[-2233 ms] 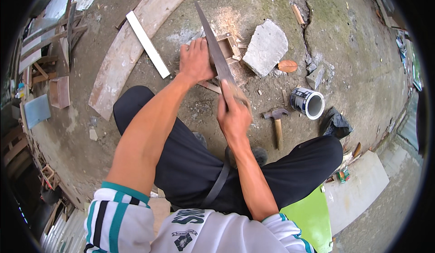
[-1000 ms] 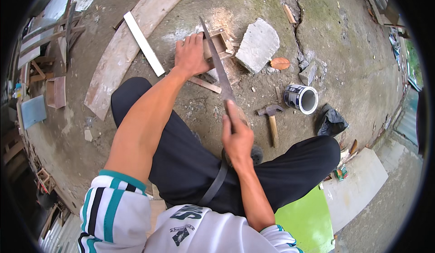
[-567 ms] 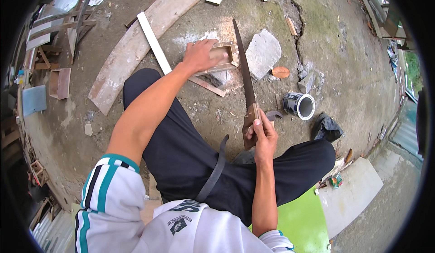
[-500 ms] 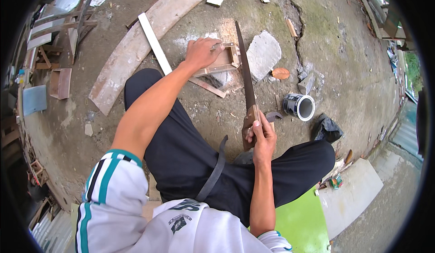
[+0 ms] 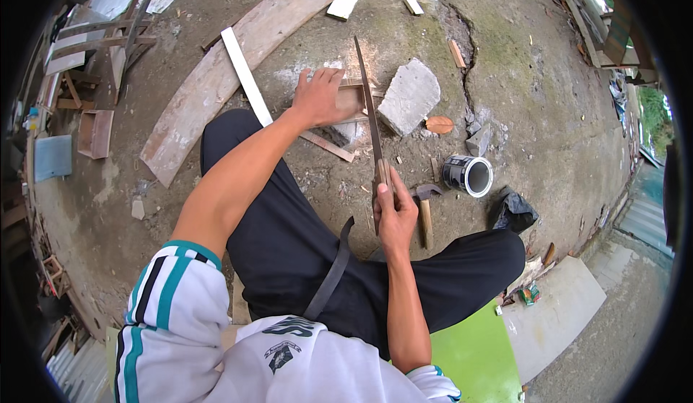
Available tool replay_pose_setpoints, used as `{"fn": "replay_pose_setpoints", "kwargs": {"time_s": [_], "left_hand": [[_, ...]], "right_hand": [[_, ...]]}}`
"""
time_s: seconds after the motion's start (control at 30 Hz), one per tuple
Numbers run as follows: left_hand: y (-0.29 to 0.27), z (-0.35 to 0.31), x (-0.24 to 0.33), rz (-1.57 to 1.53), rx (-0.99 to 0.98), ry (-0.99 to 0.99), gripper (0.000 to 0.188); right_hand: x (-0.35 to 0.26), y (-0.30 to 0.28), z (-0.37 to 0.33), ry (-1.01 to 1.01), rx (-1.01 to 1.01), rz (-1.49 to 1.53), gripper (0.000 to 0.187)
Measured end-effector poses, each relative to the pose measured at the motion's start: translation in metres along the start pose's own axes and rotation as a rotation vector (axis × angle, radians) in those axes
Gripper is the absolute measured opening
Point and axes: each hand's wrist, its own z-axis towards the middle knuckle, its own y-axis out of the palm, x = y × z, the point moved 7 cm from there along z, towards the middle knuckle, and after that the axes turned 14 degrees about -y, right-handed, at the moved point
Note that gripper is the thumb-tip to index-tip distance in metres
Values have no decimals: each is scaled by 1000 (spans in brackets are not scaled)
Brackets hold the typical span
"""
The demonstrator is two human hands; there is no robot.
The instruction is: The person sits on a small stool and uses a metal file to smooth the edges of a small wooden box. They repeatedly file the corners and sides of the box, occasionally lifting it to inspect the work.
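A handsaw (image 5: pixel 371 107) points away from me, its handle in my right hand (image 5: pixel 395 211) just in front of my right knee. The blade is seen nearly edge-on and passes over the right end of a small wooden box (image 5: pixel 351 100). At the left end of that box, my left hand (image 5: pixel 316 100) lies with its fingers stretched out, and it hides part of the box. Whether its palm touches the wood I cannot tell. A hammer (image 5: pixel 426 219) with a wooden handle lies on the ground right of my right hand.
A concrete chunk (image 5: pixel 410 98) and a brown leaf (image 5: pixel 439 125) are right of the saw. Nearer stand an open can (image 5: pixel 468 175) and a black plastic bag (image 5: pixel 514 211). A white strip (image 5: pixel 245 74) crosses a long curved board (image 5: pixel 195 100) on the left.
The saw has swung left and turned more edge-on, across the box end. My right hand moved left and forward, uncovering the hammer. My left hand slid back leftward and its fingers straightened.
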Motion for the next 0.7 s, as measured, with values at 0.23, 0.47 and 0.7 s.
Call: {"fn": "replay_pose_setpoints", "kwargs": {"time_s": [0.23, 0.47, 0.7], "left_hand": [[16, -20, -7, 186, -137, -3, 124], [21, -20, -6, 161, -153, -34, 115], [20, -22, -4, 143, -61, 16, 103]], "right_hand": [[17, 26, 41, -98, -35, -130, 44], [11, 29, 30, -235, -45, -254, 40], [12, 36, 21, -365, -67, -397, 37]]}}
